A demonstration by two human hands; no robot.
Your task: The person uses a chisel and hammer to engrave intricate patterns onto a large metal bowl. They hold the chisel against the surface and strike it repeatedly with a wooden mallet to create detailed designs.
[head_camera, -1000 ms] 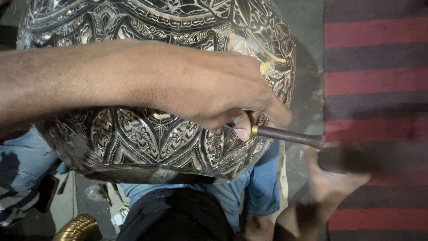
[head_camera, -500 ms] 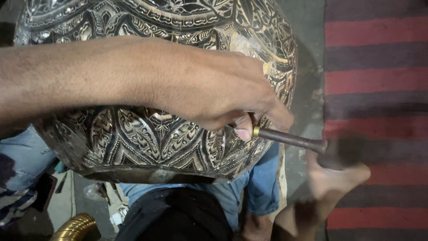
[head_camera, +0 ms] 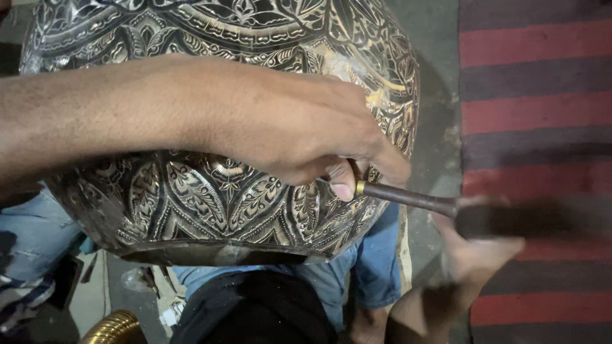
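Note:
A large round metal vessel, dark with fine engraved floral patterns, fills the upper left and rests over my lap. My left hand lies across its side, fingers pinched on a thin dark chisel with a brass collar. The chisel's tip is hidden under my fingers against the engraved surface. My right hand at the lower right is blurred by motion. It grips a dark hammer whose head meets the chisel's outer end.
A red and dark striped rug covers the floor on the right, with bare grey floor beside it. My blue jeans and a black cloth show below the vessel. A brass ringed object sits bottom left.
The blurred hammer and my right hand have shifted slightly near the chisel's end. My left hand, the chisel and the vessel stay in place.

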